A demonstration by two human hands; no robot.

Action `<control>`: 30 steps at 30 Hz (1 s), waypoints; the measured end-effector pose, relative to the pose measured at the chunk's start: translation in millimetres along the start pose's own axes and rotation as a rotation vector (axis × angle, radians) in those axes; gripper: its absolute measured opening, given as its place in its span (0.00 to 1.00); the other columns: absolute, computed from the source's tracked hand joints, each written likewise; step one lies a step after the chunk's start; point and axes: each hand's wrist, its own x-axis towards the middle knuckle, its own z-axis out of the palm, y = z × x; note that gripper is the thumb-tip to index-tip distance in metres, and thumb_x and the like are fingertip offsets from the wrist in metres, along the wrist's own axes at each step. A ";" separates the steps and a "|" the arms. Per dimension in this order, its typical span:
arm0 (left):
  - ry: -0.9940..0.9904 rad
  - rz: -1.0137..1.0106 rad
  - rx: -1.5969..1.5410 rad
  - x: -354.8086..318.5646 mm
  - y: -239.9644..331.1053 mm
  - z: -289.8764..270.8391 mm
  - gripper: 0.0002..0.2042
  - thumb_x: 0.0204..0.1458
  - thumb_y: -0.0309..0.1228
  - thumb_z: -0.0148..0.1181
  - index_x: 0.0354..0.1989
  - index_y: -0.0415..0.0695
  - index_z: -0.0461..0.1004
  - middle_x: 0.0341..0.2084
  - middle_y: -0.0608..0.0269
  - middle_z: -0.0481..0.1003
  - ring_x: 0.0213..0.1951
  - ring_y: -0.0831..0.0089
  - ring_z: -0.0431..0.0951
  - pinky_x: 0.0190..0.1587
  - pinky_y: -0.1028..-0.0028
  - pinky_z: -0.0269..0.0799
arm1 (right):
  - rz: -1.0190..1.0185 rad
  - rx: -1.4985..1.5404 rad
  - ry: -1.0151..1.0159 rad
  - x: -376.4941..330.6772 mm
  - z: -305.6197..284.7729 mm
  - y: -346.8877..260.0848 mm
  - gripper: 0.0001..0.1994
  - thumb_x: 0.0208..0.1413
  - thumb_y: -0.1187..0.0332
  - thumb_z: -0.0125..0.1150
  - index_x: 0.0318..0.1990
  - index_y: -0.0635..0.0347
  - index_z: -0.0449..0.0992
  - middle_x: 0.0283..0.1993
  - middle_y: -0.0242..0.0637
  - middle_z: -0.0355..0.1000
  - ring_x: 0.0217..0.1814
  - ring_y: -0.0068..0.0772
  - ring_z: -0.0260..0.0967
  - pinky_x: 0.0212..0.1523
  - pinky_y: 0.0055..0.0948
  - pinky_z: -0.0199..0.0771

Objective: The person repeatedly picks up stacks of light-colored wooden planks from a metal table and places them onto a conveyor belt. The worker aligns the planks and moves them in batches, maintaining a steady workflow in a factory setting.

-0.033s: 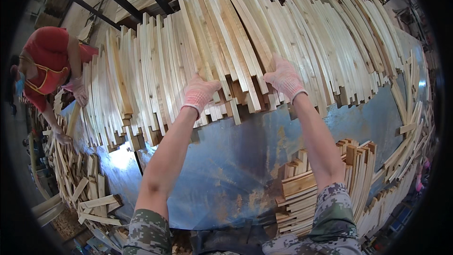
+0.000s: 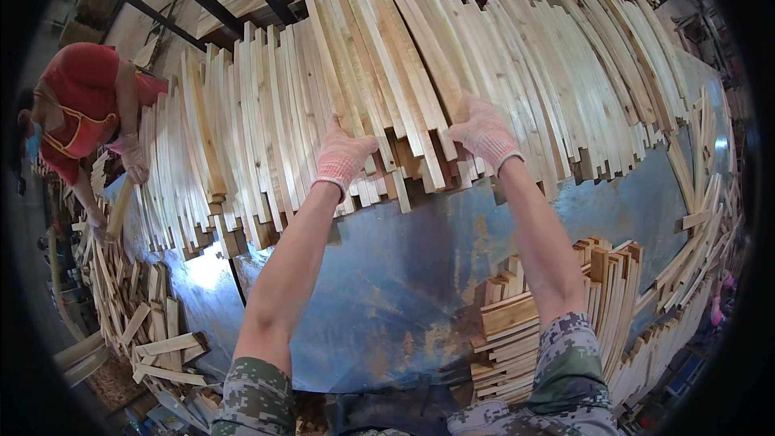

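Wooden strips point(image 2: 395, 89) lie side by side in a wide row across the metal table point(image 2: 387, 274), their near ends uneven. My left hand point(image 2: 343, 155), in a pale pink knit glove, clasps the left side of a raised bunch in the middle of the row. Opposite it, my right hand point(image 2: 487, 136), gloved alike, presses the bunch from the right with its thumb toward the near ends. Between them the strips are squeezed together, several sticking out nearer to me than others. The fingertips of both hands are hidden among the strips.
A co-worker in red point(image 2: 85, 85) bends over the row's left end, one gloved hand on it. Short wood pieces point(image 2: 157, 327) are heaped at the lower left. Stacked strips point(image 2: 513, 319) stand by my right forearm, and loose strips point(image 2: 694, 218) lie along the right edge.
My right hand has shifted very slightly left against the bunch. The co-worker's arm at the far left has moved a little. The strips look the same.
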 end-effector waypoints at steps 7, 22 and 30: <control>-0.162 0.006 -0.306 -53.2 -47.9 -16.8 0.48 0.46 0.18 0.69 0.79 0.38 0.53 0.49 0.50 0.81 0.46 0.64 0.82 0.52 0.66 0.82 | -0.022 0.039 -0.161 -78.9 13.6 -10.0 0.25 0.49 0.61 0.69 0.52 0.68 0.74 0.50 0.60 0.77 0.58 0.62 0.75 0.62 0.50 0.76; -0.323 -0.060 -0.652 -155.9 -154.1 -16.8 0.60 0.49 0.30 0.80 0.85 0.48 0.39 0.64 0.54 0.76 0.62 0.67 0.77 0.69 0.67 0.71 | 0.309 0.701 -0.153 -165.9 85.3 -5.1 0.37 0.64 0.57 0.69 0.75 0.66 0.63 0.59 0.50 0.80 0.59 0.42 0.79 0.60 0.36 0.78; -0.227 0.046 -0.683 -249.7 -167.1 -46.4 0.62 0.45 0.28 0.82 0.84 0.38 0.39 0.69 0.51 0.72 0.67 0.65 0.72 0.74 0.68 0.63 | 0.387 0.653 -0.216 -234.2 56.3 -50.1 0.28 0.62 0.68 0.73 0.67 0.65 0.71 0.53 0.39 0.81 0.51 0.30 0.78 0.51 0.31 0.80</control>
